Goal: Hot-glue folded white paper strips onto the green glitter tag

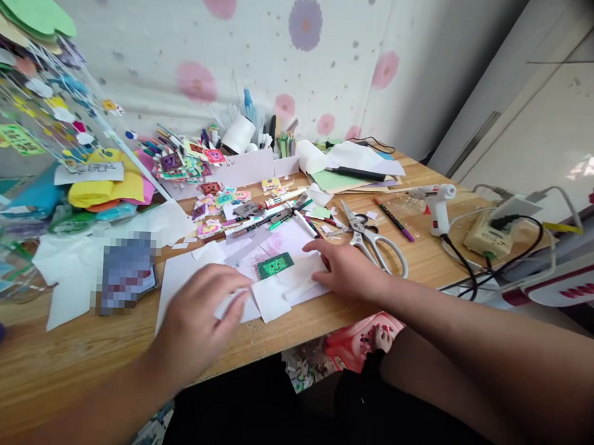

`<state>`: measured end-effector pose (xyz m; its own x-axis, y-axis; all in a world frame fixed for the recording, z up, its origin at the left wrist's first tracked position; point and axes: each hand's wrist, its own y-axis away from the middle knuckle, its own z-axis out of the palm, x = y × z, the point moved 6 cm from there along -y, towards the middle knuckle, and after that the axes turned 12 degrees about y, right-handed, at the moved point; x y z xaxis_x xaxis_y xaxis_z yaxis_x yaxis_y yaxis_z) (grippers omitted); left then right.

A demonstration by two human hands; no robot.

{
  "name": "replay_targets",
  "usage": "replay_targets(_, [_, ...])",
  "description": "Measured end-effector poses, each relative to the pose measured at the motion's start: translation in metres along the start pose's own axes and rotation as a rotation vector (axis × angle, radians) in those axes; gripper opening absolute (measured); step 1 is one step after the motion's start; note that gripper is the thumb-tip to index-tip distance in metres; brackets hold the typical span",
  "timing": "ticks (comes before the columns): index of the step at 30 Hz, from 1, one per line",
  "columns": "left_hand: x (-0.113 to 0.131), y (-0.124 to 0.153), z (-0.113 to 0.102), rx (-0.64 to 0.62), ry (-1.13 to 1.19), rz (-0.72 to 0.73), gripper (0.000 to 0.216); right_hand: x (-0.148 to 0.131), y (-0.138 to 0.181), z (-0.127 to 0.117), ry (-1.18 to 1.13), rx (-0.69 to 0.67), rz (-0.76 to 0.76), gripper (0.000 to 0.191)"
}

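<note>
A small green card (275, 265) with a dark drawn pattern lies on white paper sheets near the table's front edge. To its left, my left hand (202, 313) hovers with thumb and fingers curved and apart, slightly blurred. On the card's other side, my right hand (341, 267) rests at the paper, index finger stretched out and thumb apart from it. Between the hands, a white paper piece (270, 300) lies just below the card. Grey-handled scissors (370, 235) lie beyond my right hand, beside several pens and markers (302, 219).
A white glue gun (440, 209) and a corded power strip (493, 231) occupy the right side. Small coloured cards (181, 162) are heaped at the back. A phone-like device (127, 271), blurred out, lies left. Paper decorations on sticks (51, 100) lean in at upper left.
</note>
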<state>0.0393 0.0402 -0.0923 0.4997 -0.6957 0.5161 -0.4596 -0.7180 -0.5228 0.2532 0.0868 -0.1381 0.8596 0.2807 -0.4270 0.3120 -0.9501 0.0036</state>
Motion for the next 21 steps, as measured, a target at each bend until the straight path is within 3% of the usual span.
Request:
replay_targets(1, [0.011,-0.004,0.011,-0.137,-0.008,0.122,0.019,0.000,0.001,0.000,0.046,0.005,-0.005,0.051])
replay_targets(3, [0.022,-0.011,0.034,-0.347,-0.054,0.194,0.021,0.001,0.003,0.002,0.139,0.004,-0.010,0.049])
replay_targets(6, [0.027,-0.017,0.061,-0.504,-0.178,0.277,0.020,0.006,0.005,0.007,0.209,0.007,-0.015,0.046])
replay_targets(10, [0.017,-0.018,0.077,-0.592,-0.315,0.339,0.017,0.011,0.006,0.016,0.270,0.091,-0.098,0.042])
replay_targets(14, [0.009,-0.013,0.077,-0.614,-0.290,0.409,0.016,0.017,0.009,0.021,0.358,0.208,-0.187,0.037])
replay_targets(19, [0.002,-0.014,0.071,-0.571,-0.166,0.393,0.022,0.012,0.028,-0.004,0.470,0.430,-0.308,0.027])
replay_targets(21, [0.000,-0.015,0.070,-0.570,-0.113,0.371,0.025,0.000,0.040,-0.013,0.454,0.449,-0.397,0.024])
